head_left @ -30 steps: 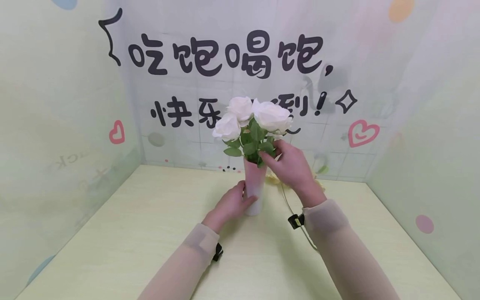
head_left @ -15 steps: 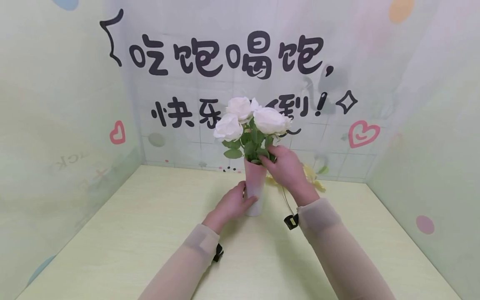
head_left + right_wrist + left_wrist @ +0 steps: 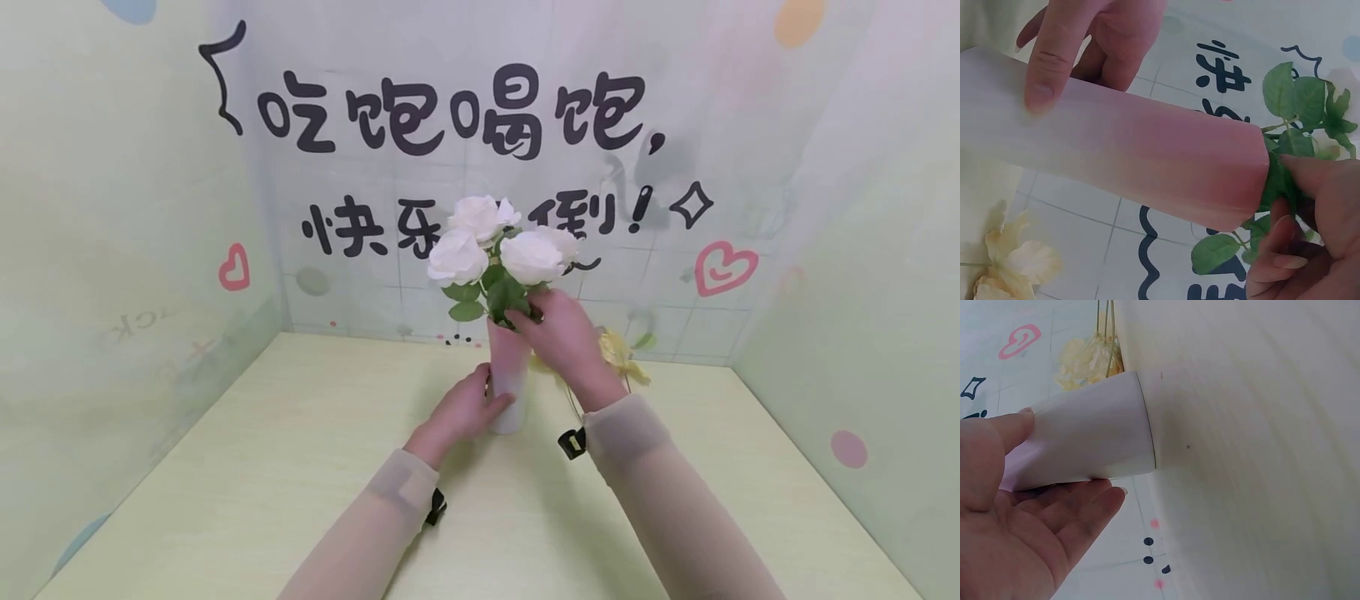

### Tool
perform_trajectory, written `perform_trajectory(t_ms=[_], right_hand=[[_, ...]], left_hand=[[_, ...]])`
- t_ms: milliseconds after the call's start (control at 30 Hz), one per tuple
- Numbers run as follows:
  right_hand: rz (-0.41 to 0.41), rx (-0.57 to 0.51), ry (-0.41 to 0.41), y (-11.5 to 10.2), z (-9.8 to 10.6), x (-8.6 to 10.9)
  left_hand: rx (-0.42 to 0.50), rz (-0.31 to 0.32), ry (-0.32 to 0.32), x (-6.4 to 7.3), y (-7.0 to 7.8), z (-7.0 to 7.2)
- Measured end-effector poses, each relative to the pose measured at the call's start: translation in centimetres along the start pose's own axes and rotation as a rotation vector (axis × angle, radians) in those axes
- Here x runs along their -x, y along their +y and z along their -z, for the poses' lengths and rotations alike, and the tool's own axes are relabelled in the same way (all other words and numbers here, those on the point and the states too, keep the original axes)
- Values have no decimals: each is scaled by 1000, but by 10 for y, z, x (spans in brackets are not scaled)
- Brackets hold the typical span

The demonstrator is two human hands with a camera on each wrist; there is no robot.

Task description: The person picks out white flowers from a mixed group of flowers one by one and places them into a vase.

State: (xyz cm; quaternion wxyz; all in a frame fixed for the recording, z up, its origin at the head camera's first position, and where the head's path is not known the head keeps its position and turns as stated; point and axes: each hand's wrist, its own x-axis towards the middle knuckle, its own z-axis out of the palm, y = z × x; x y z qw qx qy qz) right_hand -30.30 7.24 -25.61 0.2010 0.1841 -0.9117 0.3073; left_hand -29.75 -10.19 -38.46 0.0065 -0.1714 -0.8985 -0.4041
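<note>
A tall vase (image 3: 510, 358), pink at the mouth and fading to white at the base, stands upright on the table. My left hand (image 3: 459, 408) grips its lower half, thumb across the front and fingers behind. Several white roses (image 3: 457, 257) rise from the vase on leafy stems. At the vase mouth, my right hand (image 3: 564, 337) pinches green leaves (image 3: 1282, 181) and stems between thumb and fingers. The right wrist view shows those fingertips right beside the pink rim; the stem ends are hidden inside the vase.
Yellow flowers (image 3: 618, 354) with thin stems lie on the table (image 3: 300, 467) behind my right forearm, near the back wall (image 3: 360, 292). Printed panels, the left one (image 3: 135, 250) and the right one (image 3: 847, 275), close in both sides.
My right hand has moved left and slightly down, closer to the vase mouth. The right-hand white rose has shifted left and lower with it. My left hand and the vase stay in place.
</note>
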Motion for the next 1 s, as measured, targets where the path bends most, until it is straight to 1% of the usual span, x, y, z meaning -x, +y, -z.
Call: perform_trajectory(t_ms=[100, 167, 400, 533, 667, 833, 933, 1000], right_hand=[[-26, 14, -35, 1, -2, 1], [-33, 18, -38, 1, -2, 3], [-32, 68, -60, 1, 3, 10], [-66, 81, -58, 1, 6, 17], [-78, 77, -39, 2, 5, 24], [-91, 26, -45, 6, 3, 39], [-85, 26, -88, 15, 3, 52], [-70, 51, -130, 26, 2, 62]], left_hand=[[-4, 0, 1, -1, 0, 0], [-8, 1, 2, -1, -1, -1], [1, 8, -5, -2, 1, -2], [8, 3, -14, -3, 3, -3], [11, 9, -18, -4, 2, -3], [12, 27, -14, 0, -1, 1], [18, 20, 1, 5, -1, 6], [23, 16, 8, 10, 0, 10]])
